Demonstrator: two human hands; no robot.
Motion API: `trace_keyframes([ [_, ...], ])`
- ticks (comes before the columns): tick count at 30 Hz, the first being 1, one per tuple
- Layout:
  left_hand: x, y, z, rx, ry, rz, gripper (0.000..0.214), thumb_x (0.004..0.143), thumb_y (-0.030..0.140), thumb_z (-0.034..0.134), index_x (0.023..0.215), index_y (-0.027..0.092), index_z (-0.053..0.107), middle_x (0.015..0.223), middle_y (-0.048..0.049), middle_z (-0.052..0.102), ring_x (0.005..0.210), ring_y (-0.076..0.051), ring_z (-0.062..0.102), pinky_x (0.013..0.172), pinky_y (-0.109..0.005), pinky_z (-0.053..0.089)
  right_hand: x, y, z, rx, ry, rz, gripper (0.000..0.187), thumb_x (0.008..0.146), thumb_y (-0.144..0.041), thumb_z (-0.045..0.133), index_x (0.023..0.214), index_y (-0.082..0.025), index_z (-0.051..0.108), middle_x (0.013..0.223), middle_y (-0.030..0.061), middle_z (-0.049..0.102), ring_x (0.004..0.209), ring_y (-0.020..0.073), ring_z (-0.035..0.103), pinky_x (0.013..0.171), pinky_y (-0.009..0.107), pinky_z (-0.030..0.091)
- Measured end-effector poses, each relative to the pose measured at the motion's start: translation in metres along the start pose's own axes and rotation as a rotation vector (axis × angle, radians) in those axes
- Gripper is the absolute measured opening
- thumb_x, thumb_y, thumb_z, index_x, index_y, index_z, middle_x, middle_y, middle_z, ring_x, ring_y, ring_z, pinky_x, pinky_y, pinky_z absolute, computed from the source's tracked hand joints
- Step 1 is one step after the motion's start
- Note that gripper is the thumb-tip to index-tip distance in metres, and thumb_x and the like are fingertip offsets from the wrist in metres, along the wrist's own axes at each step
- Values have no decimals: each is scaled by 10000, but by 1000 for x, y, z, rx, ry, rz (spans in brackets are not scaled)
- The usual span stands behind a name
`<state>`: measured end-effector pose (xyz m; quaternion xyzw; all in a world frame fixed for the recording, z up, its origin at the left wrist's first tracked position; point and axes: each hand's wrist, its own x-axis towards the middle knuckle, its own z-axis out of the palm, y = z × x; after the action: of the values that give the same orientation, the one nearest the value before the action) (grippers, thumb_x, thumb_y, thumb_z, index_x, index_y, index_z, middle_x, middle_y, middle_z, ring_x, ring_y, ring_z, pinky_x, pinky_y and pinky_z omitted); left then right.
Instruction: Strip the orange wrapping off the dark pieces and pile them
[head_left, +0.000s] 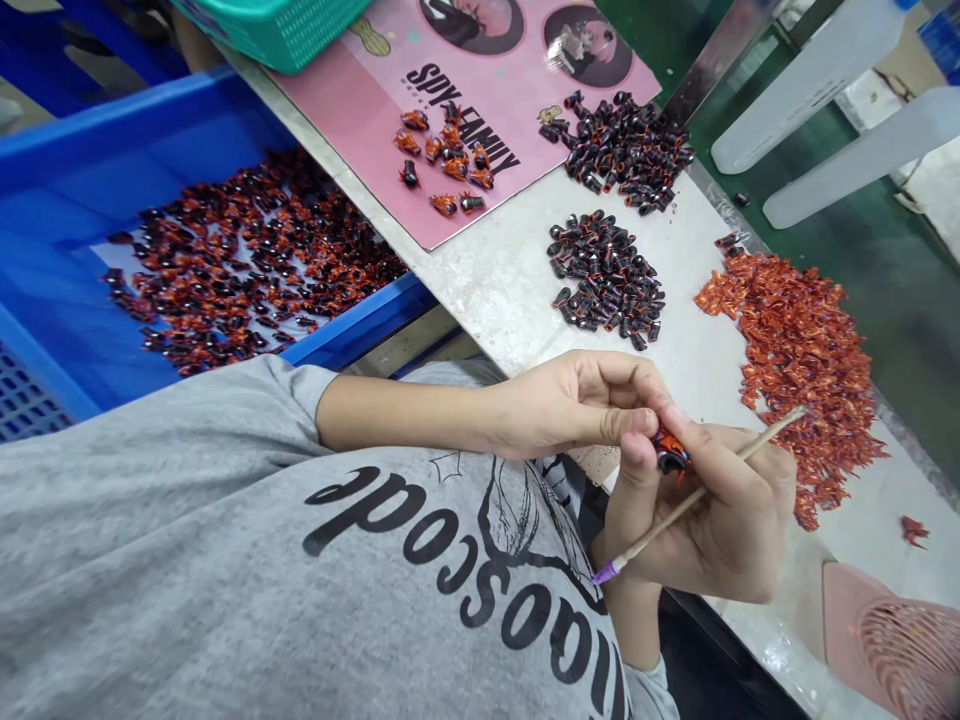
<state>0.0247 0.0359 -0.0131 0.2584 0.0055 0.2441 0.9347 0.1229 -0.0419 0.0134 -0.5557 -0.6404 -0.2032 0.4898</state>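
Observation:
Between both hands is a small orange-and-black plastic insect figure (671,455), held just past the table's near edge. My left hand (559,400) pinches it from one side with thumb and fingertips. My right hand (724,510) grips the other side, its thumb and index finger closed around the figure. Also tucked through the right hand's fingers is a thin wooden stick (694,495) with a purple end. Nearest the hands lie a pile of black shell parts (607,280) and a larger heap of orange insect parts (810,370). Fingers partly cover the figure.
A blue crate (45,190) at left contains many orange-and-black insects. Several similar figures (454,150) lie on a pink printed board (375,190) beside a green basket (300,30). Another black pile (622,145) sits farther back. White plastic bottles (810,80) and a pink fan-like object (892,640) are at right.

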Motion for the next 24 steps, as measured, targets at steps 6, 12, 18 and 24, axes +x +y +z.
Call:
trace_keyframes([
  [6,-3,2,0,49,34,17,332,726,369,881,827,151,652,779,21,663,713,-58,624,691,-172,495,-4,8,2,74,7,9,327,858,-355,759,1108,-148,716,828,12,701,737,96,596,661,248,522],
  [12,-4,3,-3,140,-3,82,308,756,359,861,850,142,664,798,1,662,710,-67,628,713,-195,535,-8,10,4,261,139,189,461,931,-543,602,1176,-170,721,795,29,645,697,107,569,543,232,461],
  [18,-4,10,-10,607,-14,499,182,771,147,826,879,152,680,887,-33,702,864,-113,688,798,-213,573,-10,-5,-4,461,100,695,538,996,-605,388,930,-168,694,713,2,629,529,98,560,428,206,406],
  [24,-4,18,-12,1059,-104,802,121,849,131,737,951,152,675,914,-72,731,888,-145,697,810,-239,575,-15,-1,-12,685,-269,882,501,909,-647,564,741,-187,669,621,-16,510,560,100,487,487,225,384],
])
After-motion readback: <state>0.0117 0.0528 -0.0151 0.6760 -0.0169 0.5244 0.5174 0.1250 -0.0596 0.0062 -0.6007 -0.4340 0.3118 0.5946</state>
